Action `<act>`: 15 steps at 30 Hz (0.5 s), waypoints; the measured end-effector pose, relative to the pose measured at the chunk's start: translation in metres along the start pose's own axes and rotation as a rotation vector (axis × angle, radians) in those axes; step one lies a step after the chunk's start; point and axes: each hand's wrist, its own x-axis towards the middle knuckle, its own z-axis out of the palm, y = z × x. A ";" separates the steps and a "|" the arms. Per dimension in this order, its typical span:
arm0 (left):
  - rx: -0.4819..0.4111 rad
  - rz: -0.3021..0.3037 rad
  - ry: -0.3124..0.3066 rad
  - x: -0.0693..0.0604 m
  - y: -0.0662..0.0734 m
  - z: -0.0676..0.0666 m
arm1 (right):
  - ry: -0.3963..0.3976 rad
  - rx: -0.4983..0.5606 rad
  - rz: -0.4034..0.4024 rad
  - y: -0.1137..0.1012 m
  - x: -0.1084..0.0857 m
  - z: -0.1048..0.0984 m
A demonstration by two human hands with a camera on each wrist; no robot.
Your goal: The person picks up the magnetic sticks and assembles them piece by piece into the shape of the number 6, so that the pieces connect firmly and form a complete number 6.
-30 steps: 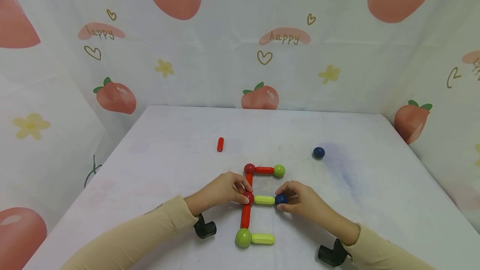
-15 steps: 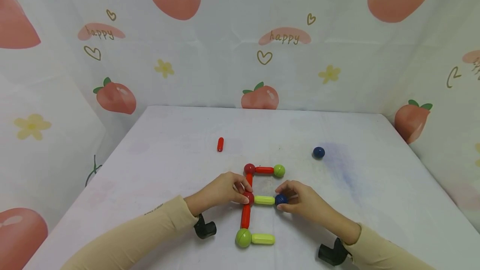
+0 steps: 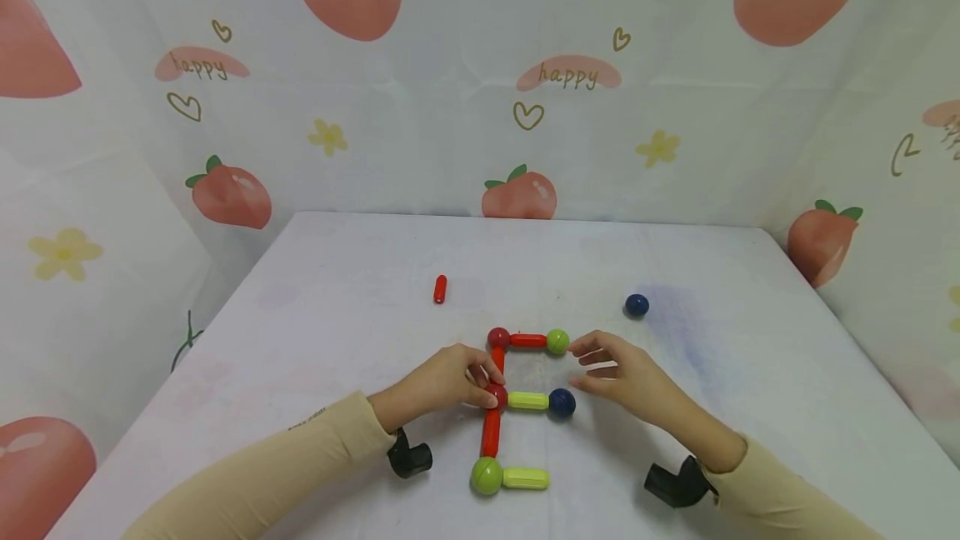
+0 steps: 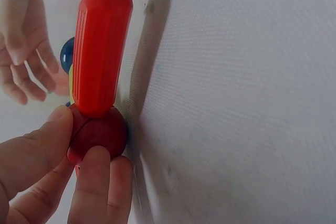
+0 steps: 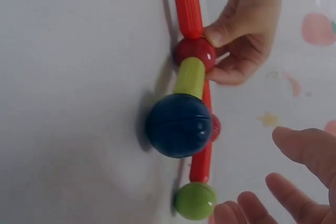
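My left hand [image 3: 450,377] pinches the middle red ball [image 4: 100,135] between thumb and fingers. That ball joins an upper red rod, a lower red rod [image 3: 491,433] and a yellow-green rod [image 3: 528,400] pointing right. On the rod's far end sits a blue ball [image 5: 179,125]. My right hand [image 3: 622,373] hovers to the right, apart from the blue ball, fingers spread and holding nothing. The top arm has a red ball [image 3: 498,338], a red rod [image 3: 528,341] and a green ball [image 3: 558,341]. At the bottom, a green ball [image 3: 487,476] bears another yellow-green rod [image 3: 527,478].
A loose red rod [image 3: 440,289] lies toward the back of the white table [image 3: 360,273]. A loose blue ball [image 3: 637,305] rests at the back right. Behind the table hangs a peach-print cloth [image 3: 450,107]. Both wrists carry black camera mounts [image 3: 410,455].
My right hand has let go of the blue ball on the middle arm and moved up and to the right. The left hand keeps its hold on the red ball.
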 end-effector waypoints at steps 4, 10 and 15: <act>-0.003 0.010 -0.001 0.000 0.000 0.000 | 0.014 -0.005 0.016 -0.005 0.002 -0.006; -0.002 0.022 0.000 0.000 -0.001 0.000 | 0.037 -0.001 -0.027 -0.016 0.007 -0.011; -0.001 0.030 0.000 -0.001 -0.001 0.000 | 0.040 0.016 -0.044 -0.022 0.009 -0.012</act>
